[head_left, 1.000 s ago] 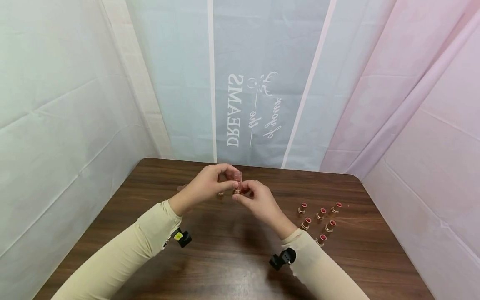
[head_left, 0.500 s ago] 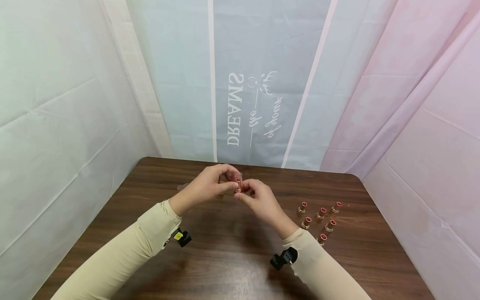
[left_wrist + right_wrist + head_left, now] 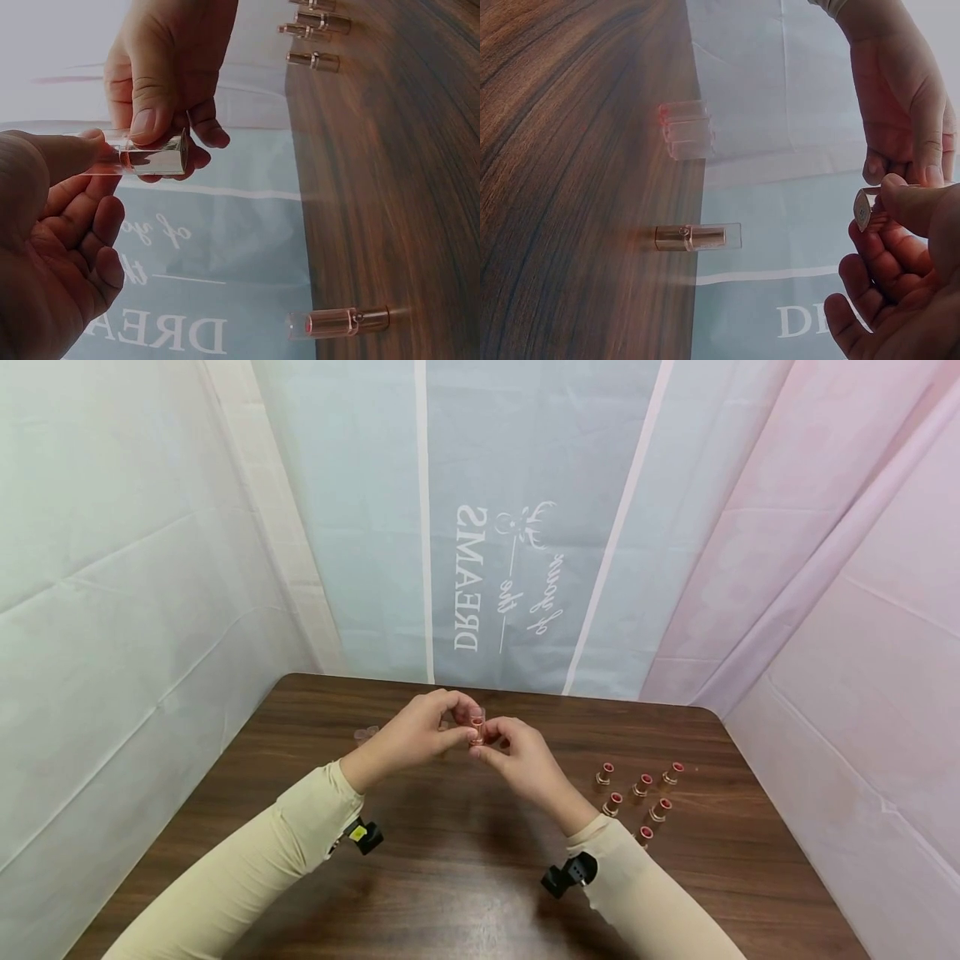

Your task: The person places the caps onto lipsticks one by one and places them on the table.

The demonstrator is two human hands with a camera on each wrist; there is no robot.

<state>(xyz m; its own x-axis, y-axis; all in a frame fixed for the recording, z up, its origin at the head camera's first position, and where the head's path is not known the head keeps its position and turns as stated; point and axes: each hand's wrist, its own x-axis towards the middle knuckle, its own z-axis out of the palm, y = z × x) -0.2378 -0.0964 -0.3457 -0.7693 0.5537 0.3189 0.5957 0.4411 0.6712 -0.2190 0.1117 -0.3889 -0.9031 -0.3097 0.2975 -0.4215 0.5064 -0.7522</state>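
Note:
A gold lipstick tube (image 3: 477, 732) with a clear cap over its upper part is held between both hands above the table. My left hand (image 3: 408, 728) pinches the clear cap between thumb and fingers. The gold base (image 3: 161, 162) is pinched by my right hand (image 3: 522, 762), its thumb lying along the side in the left wrist view. Seen from the right wrist, the flat end of the base (image 3: 863, 210) faces the camera. Behind my left hand, another lipstick tube (image 3: 690, 238) stands upright with a clear cap on it.
Several uncapped lipstick tubes (image 3: 642, 787) with red tops stand on the right of the wooden table (image 3: 450, 877). A few loose clear caps (image 3: 687, 131) are at the left, partly behind my left hand in the head view. Fabric curtains (image 3: 360, 527) surround the table.
The clear cap has come down over the lipstick tube, which now shows inside it. Both hands stay nearly in place, with my left fingers shifting slightly.

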